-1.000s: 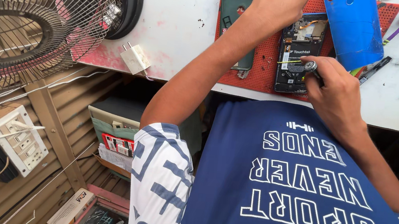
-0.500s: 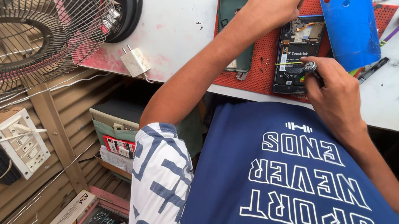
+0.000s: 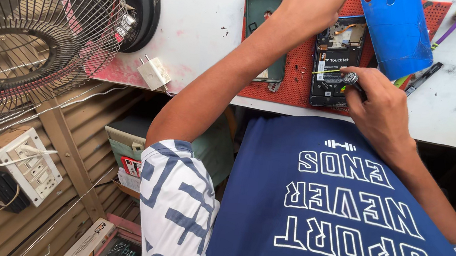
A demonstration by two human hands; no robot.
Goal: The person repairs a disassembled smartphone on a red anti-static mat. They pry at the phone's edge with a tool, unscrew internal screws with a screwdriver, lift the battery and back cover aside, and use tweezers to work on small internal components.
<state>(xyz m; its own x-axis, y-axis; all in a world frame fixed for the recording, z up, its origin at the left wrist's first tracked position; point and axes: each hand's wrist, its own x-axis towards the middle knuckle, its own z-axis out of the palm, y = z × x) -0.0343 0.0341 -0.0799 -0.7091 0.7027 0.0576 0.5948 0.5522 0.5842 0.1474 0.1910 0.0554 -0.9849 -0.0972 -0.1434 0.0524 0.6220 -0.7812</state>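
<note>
— What's in your right hand [image 3: 382,108]?

— A small screwdriver [image 3: 354,83]. My fingers are closed around it, and its round silver cap shows just above my knuckles. The tip points at the near end of the opened phone [image 3: 336,60].

— Where does that phone lie?

— On the red mat [image 3: 296,81], on the far side of the white table [image 3: 205,22], right in front of my chest. Its back is off, so the black battery and the board at the far end show.

— And your left hand?

— My left arm [image 3: 233,83] reaches across the mat to the far edge of the view, and the hand itself is cut off there. I can't tell whether it grips anything.

— What lies around the phone?

— A dark green phone case [image 3: 264,12] to the left of it on the mat, partly under my arm. A blue back cover [image 3: 396,33] just to the right, overlapping the mat's far right corner. Further left, a white charger plug [image 3: 154,73] sits at the near table edge, and a wire-caged fan [image 3: 32,37] stands beyond it.
</note>
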